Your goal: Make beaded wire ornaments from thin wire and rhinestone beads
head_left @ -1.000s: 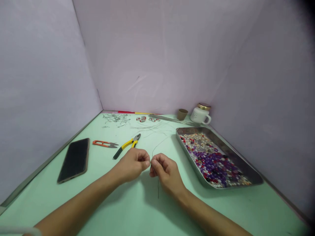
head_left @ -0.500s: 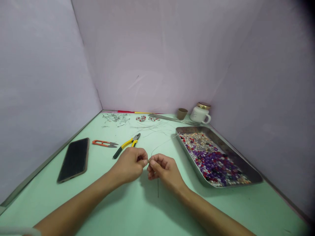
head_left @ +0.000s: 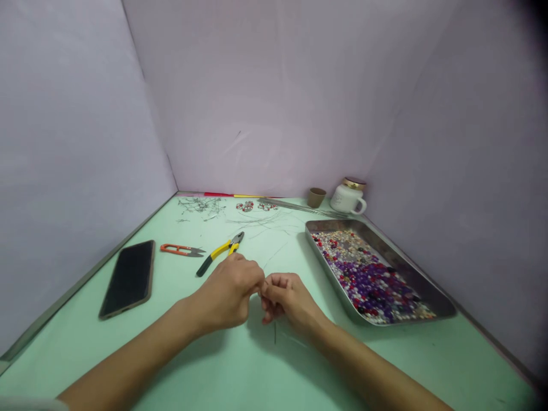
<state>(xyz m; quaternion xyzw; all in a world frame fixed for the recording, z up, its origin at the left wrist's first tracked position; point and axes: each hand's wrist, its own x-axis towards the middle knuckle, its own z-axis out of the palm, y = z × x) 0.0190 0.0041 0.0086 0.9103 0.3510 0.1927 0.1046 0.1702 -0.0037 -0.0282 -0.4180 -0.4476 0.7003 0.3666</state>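
Both hands over the middle of the green surface (head_left: 226, 374), nearly touching, right at the thin wire (head_left: 274, 334). Right hand (head_left: 287, 297): thumb and index finger pinched together on the wire, other fingers curled loosely. Left hand (head_left: 235, 288): back of hand up, fingers curled in right beside the right fingertips; tips hidden, cannot tell if they grip the wire. One wire end sticks out below the right hand toward the near edge; a faint strand runs up from between the hands toward the far edge, slanting right.

Pliers (head_left: 219, 251), yellow and black, just beyond the left hand, head toward the far edge, one handle partly blocked by the hand. Orange snips (head_left: 182, 250) left of the pliers, blades pointing right. Dark phone (head_left: 128, 278) lies flat by the left edge.

Metal tray (head_left: 340, 288) along the right edge, holding mixed beads (head_left: 372, 282): purple, red, white, cream.

Far left corner: tangled heap of wire bits (head_left: 201, 205). Middle of far edge: two beaded pieces (head_left: 245, 206), red and clear, side by side; loose strands (head_left: 257, 221) on their near side. Wire bundle (head_left: 299, 206) slants from there toward the far right corner. Brown cup (head_left: 316, 197) and white lidded mug (head_left: 345, 198), both upright, near that corner, cup left of mug.
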